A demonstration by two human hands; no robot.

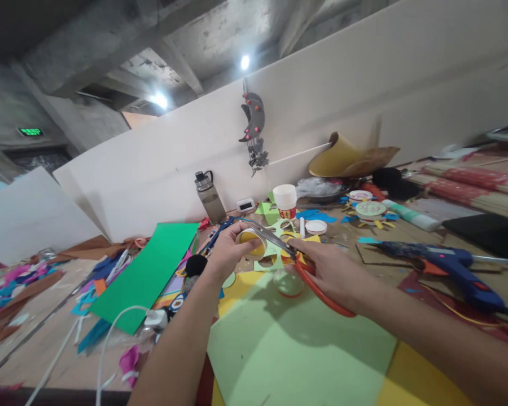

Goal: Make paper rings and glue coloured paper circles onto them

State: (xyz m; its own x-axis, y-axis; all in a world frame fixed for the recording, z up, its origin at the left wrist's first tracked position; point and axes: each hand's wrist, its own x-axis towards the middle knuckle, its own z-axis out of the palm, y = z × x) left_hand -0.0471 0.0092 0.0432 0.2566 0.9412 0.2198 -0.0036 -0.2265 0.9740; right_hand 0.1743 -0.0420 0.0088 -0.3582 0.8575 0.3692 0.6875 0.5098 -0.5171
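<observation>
My left hand [228,248] grips a short round piece [256,243], white outside and yellow within, like a cut-down paper cup. In my right hand [328,268] are scissors [322,294] with orange-red handles, their blades pointing left and reaching the rim of the round piece. Whether the blades bite into it, I cannot tell. Below both hands lies a light green sheet [288,349] over yellow sheets [423,378]. A small clear round lid or dish [288,283] rests near its far edge. Green paper with round holes [275,248] lies just beyond.
At right lies a blue glue gun [461,268], near decorated round lids [370,211] and a glue stick tube [412,215]. White cups [285,197] and a water bottle [210,197] stand behind. A green sheet [152,270], charger cable [122,316] and scraps cover the left.
</observation>
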